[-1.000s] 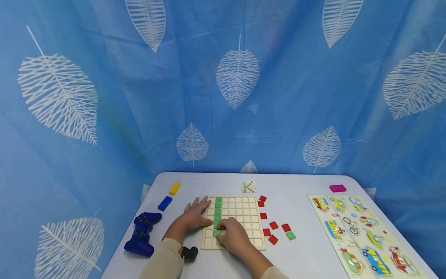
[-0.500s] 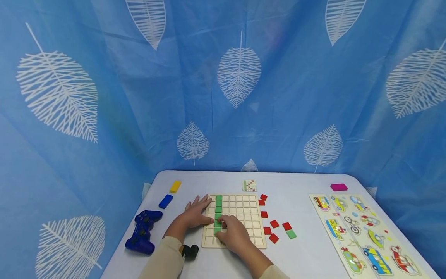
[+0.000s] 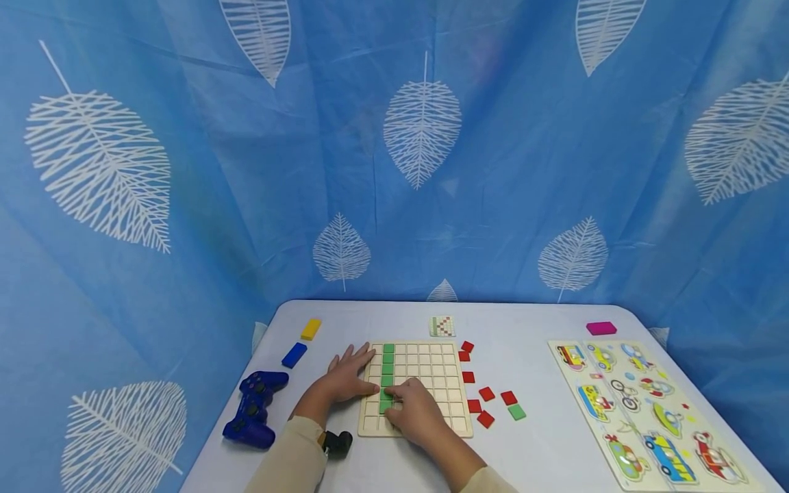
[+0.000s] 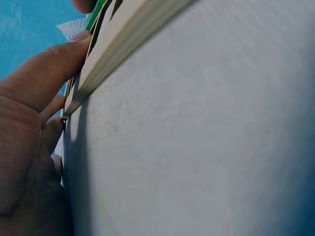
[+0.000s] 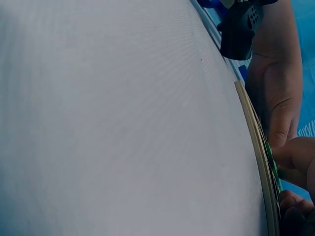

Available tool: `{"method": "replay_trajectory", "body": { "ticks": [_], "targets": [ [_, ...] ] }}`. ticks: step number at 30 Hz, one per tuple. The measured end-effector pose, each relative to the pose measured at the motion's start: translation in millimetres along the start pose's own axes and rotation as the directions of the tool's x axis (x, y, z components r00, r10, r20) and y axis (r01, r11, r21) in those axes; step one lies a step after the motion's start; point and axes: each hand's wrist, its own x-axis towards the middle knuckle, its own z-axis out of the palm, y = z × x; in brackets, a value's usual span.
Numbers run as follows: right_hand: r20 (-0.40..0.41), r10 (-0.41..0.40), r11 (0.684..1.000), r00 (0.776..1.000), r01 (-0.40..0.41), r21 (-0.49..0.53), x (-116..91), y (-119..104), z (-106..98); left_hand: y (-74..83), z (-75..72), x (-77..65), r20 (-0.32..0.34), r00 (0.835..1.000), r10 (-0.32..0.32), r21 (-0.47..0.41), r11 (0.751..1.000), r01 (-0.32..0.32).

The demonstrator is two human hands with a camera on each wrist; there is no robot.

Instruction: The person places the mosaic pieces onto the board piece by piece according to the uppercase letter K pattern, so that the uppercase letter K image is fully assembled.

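Note:
A square wooden grid board (image 3: 435,391) lies on the table, with a column of green tiles (image 3: 387,359) near its left side. My left hand (image 3: 346,378) rests along the board's left edge, fingers spread and thumb reaching onto the board. In the left wrist view that thumb (image 4: 59,61) presses the board's rim. My right hand (image 3: 419,412) is over the lower part of the green column. Its thumb and index finger pinch the lowest green tile (image 3: 385,407). Right of the board lie several red tiles (image 3: 468,377) and one loose green tile (image 3: 516,411).
A small pattern card (image 3: 442,326) lies behind the board. At left are a blue game controller (image 3: 254,411), a blue block (image 3: 294,355) and a yellow block (image 3: 311,329). A vehicle puzzle board (image 3: 644,404) and a magenta block (image 3: 600,329) occupy the right side.
My right index finger has straightened a little over the green column, staying at the same tiles. My left hand keeps its place. The head view has shifted slightly.

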Motion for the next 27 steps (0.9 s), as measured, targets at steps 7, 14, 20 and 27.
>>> {"method": "replay_trajectory", "body": {
  "ticks": [7,14,20,27],
  "targets": [
    [0.012,-0.018,0.997,1.000,0.017,0.071,-2.6,4.4,-6.5,-0.5,-0.4,-1.1,0.003,1.000,-0.005,-0.001,1.000,0.005],
    [-0.036,0.022,0.982,0.999,-0.015,0.188,-9.9,25.4,-29.7,0.2,-0.1,-0.5,0.005,1.000,-0.011,-0.022,1.000,0.011],
    [-0.144,0.106,0.978,0.984,-0.077,0.193,-19.7,42.5,-56.3,2.6,-2.3,-0.6,0.005,1.000,-0.015,-0.047,0.999,0.015],
    [-0.223,0.156,0.986,0.962,-0.137,0.098,-34.8,60.1,-81.6,0.4,-0.4,-1.2,0.004,1.000,-0.021,-0.047,0.999,0.021]
  ]
}}
